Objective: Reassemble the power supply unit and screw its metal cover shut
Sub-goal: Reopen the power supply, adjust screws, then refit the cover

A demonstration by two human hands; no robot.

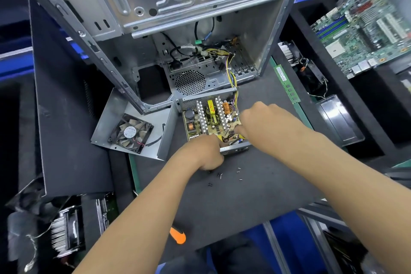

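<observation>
The open power supply unit (pixel 211 118) lies on the dark mat, its yellow circuit board with heatsinks and coils exposed. Its metal cover (pixel 115 113), carrying a black fan (pixel 130 133), lies open-side-up just left of it. My left hand (pixel 204 151) is curled at the unit's near edge, fingers against the board and metal wall. My right hand (pixel 262 122) rests on the board's right near corner, fingers curled down among the wires. What the fingers pinch is hidden. Several loose screws (pixel 219 176) lie on the mat near my left wrist.
An empty computer case (pixel 178 6) stands behind the unit, its wire bundle (pixel 231 73) running to the board. An orange-handled screwdriver (pixel 178 237) lies at the mat's near edge. A RAM stick (pixel 287 83), a motherboard (pixel 360 29) and a heatsink (pixel 66 231) lie around.
</observation>
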